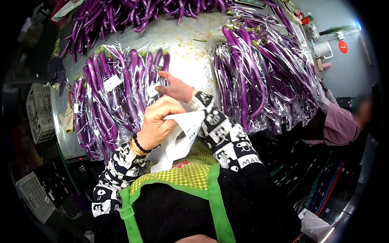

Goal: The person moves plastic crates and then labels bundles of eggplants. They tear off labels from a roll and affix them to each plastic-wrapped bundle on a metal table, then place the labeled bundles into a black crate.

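My left hand point(161, 121), with a black braided band and a gold bangle at the wrist, grips a curling strip of white printed labels point(182, 139) in front of my apron. Just beyond it, my right hand point(176, 86) is over the right end of a row of long purple eggplants in clear plastic bags point(100, 97). Its thumb and fingers are spread beside a small white label point(152, 90) on a bag. Whether a fingertip presses on that label cannot be told. Another white label point(112, 83) lies on a bag farther left.
More bagged eggplants point(246, 76) are heaped on the right of the metal table point(194, 60); loose eggplants point(121, 15) lie along its far side. A glove point(67, 118) rests at the left edge. Plastic crates point(41, 112) stand left. A person's pink sleeve point(340, 124) is at the right.
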A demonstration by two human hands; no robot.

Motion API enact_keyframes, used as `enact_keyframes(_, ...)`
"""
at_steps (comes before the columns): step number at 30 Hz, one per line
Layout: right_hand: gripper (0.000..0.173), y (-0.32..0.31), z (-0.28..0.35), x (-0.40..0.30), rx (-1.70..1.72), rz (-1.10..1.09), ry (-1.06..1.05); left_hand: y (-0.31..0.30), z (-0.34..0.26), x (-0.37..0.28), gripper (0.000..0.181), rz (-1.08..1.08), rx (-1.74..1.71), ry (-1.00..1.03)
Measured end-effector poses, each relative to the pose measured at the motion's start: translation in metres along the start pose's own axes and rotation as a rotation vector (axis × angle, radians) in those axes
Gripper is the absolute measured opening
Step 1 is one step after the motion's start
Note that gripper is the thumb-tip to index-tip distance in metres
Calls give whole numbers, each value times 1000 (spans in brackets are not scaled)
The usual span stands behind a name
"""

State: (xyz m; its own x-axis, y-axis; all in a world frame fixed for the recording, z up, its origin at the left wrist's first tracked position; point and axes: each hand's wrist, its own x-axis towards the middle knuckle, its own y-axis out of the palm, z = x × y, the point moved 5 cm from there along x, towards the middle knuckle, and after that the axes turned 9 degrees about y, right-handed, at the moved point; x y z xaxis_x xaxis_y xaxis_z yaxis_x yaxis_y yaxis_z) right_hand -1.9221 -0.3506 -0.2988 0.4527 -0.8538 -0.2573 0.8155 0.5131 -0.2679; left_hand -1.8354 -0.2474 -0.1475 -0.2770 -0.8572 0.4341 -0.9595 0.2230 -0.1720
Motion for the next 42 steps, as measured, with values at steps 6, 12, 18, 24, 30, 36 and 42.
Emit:
enact_keyframes(6, 77, -154, 67, -128, -1170, -816, 361, -11, 16, -26, 13, -216, -279, -116)
enact_keyframes(12, 28, -212, 7, -146, -1048, -606, 548, -4, 3, -16, 12, 91, 36, 33)
enact_keyframes(18, 22, -143, 138, -166, -649, -716, 217, -7, -25, -29, 20, 228, 50, 258)
enact_keyframes(24, 36, 16, 86, -132, -767, -503, -18, -17, -51, -42, 20, 212, -40, 315)
enact_keyframes(30, 37, 44, 9, -118, 156, -219, 28, -39, -4, -48, 2, 1, 143, -6)
enact_keyframes(36, 46, 10, 115, -165, 568, -161, 69, -45, 22, -53, 11, -179, -59, -207)
enact_keyframes(42, 40, 19, 120, -164, 599, -172, 88, -38, 15, -46, 11, -230, -141, -123)
